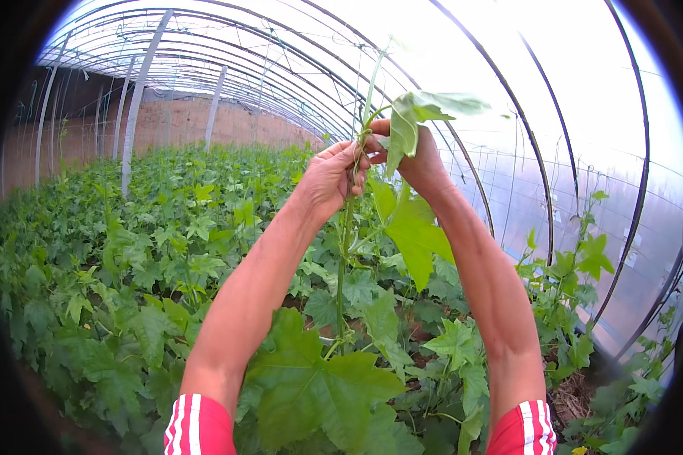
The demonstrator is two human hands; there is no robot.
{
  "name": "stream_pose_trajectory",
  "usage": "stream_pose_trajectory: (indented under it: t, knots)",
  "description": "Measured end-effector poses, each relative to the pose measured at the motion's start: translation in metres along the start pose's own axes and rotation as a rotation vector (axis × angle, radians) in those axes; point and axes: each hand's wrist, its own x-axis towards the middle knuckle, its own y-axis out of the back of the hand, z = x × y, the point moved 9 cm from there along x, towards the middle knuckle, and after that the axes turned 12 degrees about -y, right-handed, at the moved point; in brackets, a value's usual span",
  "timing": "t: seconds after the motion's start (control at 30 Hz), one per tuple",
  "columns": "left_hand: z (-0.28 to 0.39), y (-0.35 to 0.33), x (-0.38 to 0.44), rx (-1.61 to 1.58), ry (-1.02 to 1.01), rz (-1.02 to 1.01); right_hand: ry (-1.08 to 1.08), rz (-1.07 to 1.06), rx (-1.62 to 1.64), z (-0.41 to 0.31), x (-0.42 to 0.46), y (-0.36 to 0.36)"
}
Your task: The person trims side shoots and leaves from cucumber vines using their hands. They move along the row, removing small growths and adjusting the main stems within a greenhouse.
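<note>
Both hands are raised at the upper part of a tall green vine stem. My left hand has its fingers closed round the stem, with thin tendrils or string at the fingertips. Close beside it on the right, my right hand touches the stem near a leaf joint; a drooping green leaf hides part of its fingers, so its grip cannot be made out. The stem tip rises above both hands beside a thin hanging string. Below the hands, a broad leaf grows from the vine.
Dense leafy vines fill the greenhouse floor. Pale posts stand at the left before an earthen wall. Curved frame ribs and plastic film arch over the right side. A large leaf lies low between my forearms.
</note>
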Motion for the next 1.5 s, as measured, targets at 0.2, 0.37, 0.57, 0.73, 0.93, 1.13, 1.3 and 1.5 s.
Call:
stream_pose_trajectory:
  t: [0.2, 0.37, 0.57, 0.73, 0.93, 1.13, 1.3, 1.5]
  knots:
    - [0.000, 0.017, -0.001, 0.084, -0.034, 0.075, -0.029, -0.071, -0.174, 0.031, 0.008, -0.001]
    - [0.006, 0.028, 0.001, 0.398, -0.070, 0.213, -0.216, 0.067, 0.005, 0.023, 0.038, 0.094]
    - [-0.004, 0.052, 0.015, 0.554, -0.135, 0.238, 0.187, 0.384, -0.852, -0.090, 0.114, 0.083]
    - [-0.006, 0.057, 0.019, 0.589, -0.147, 0.223, 0.089, 0.311, -0.977, -0.087, 0.167, 0.064]
    - [-0.002, 0.063, 0.023, 0.684, -0.199, 0.192, -0.142, 0.157, -1.123, -0.065, 0.200, 0.041]
    - [-0.006, 0.067, 0.028, 0.821, -0.262, 0.181, 0.242, 0.524, -1.272, -0.115, 0.178, 0.034]
    - [-0.014, 0.068, 0.027, 0.689, -0.143, 0.172, 0.039, 0.192, -1.234, -0.097, 0.135, 0.025]
    - [-0.014, 0.057, 0.029, 0.629, -0.080, 0.136, 0.608, 0.039, -1.876, -0.054, 0.113, -0.018]
